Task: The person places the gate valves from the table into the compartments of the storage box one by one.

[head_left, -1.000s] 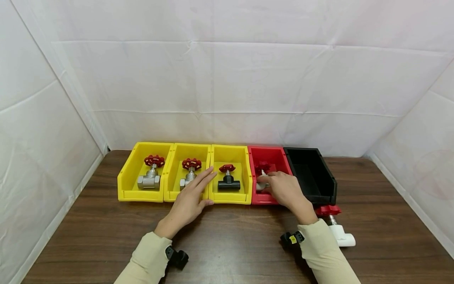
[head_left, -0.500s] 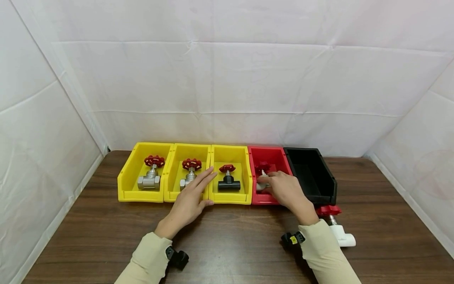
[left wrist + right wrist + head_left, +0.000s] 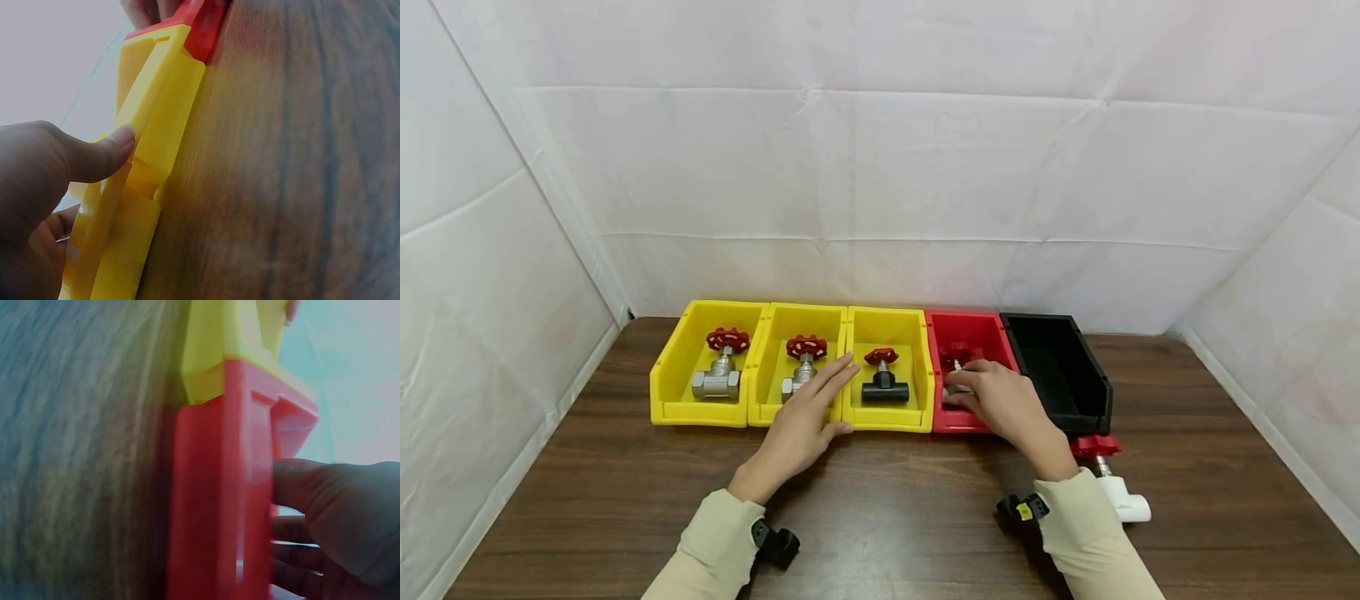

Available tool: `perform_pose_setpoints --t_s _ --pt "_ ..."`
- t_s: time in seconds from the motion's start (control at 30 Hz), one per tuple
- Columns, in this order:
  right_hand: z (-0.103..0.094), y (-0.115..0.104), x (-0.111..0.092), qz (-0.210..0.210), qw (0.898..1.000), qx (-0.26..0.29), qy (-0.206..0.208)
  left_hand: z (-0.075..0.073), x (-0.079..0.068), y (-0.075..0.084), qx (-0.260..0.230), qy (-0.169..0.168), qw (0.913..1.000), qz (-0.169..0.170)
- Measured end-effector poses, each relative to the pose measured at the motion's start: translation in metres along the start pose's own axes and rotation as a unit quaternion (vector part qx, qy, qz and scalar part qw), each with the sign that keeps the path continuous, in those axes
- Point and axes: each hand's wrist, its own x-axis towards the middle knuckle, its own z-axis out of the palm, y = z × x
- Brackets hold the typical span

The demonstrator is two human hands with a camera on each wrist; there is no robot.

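My right hand (image 3: 1006, 402) reaches into the red bin (image 3: 973, 423), its thumb and fingers holding a gate valve (image 3: 955, 390) by its pale metallic body. The valve's red handwheel (image 3: 957, 354) shows above the fingers; the rest is partly covered. In the right wrist view the bin's red front wall (image 3: 197, 506) hides the fingertips. My left hand (image 3: 801, 437) lies with extended fingers across the middle yellow bins, its thumb (image 3: 115, 147) on the front rim. Beneath it a steel gate valve (image 3: 805, 350) is partly hidden. A black-bodied valve (image 3: 883, 387) sits in the neighbouring yellow bin (image 3: 887, 419).
In the leftmost yellow bin (image 3: 700, 413) lies another steel valve (image 3: 718, 379). A black bin (image 3: 1056, 367) ends the row on the right. Before it, a white valve with a red wheel (image 3: 1123, 500) lies on the wooden table (image 3: 880, 517), beside my right sleeve.
My right thumb and fingers have shifted slightly on the valve in the red bin, and its red wheel has tilted a little. My left hand has stayed in place.
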Motion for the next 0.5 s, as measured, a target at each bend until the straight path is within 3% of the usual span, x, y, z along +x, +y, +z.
perform_pose_setpoints --t_s 0.5 --pt "-0.045 -0.013 -0.014 0.036 0.999 0.024 0.016 0.0 0.0 0.0 -0.002 0.002 1.0 0.001"
